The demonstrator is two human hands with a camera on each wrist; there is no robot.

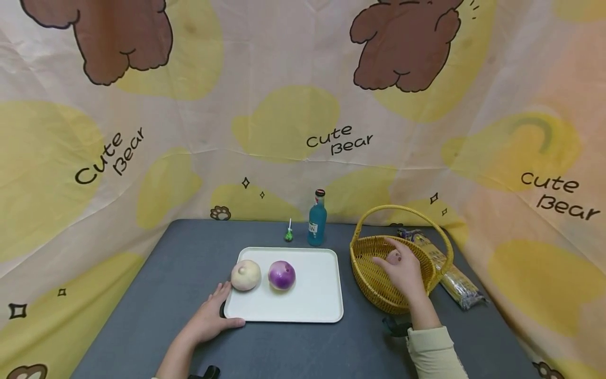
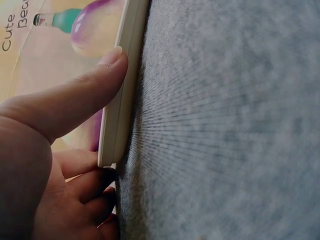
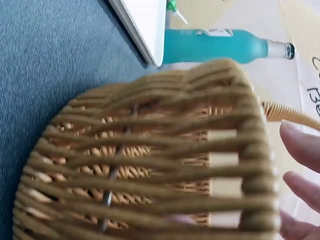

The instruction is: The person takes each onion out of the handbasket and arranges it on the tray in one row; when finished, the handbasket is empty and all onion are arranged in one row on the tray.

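My left hand [image 1: 210, 315] rests at the near left corner of a white tray [image 1: 307, 310]. Its thumb [image 2: 95, 82] lies straight along the front rim, with the other fingers by the left side. On the tray sit a pale, nubbed turnip [image 1: 245, 275], its purple side low, and a turnip with a purple top [image 1: 281, 275]. Over a yellow wicker basket [image 1: 366, 281] hovers my right hand [image 1: 404, 271], thumb and forefinger spread apart. Fingers [image 3: 302, 190] show beside the rim in the right wrist view. Through the weave a small pinkish patch appears.
Behind the tray stand a blue glass bottle [image 1: 317, 223] and a small green lollipop [image 1: 289, 236] with its white stick up. A long yellow plastic packet [image 1: 450, 273] lies to the right of the basket, whose tall handle [image 1: 402, 207] arches over it. A printed cloth hangs behind the table.
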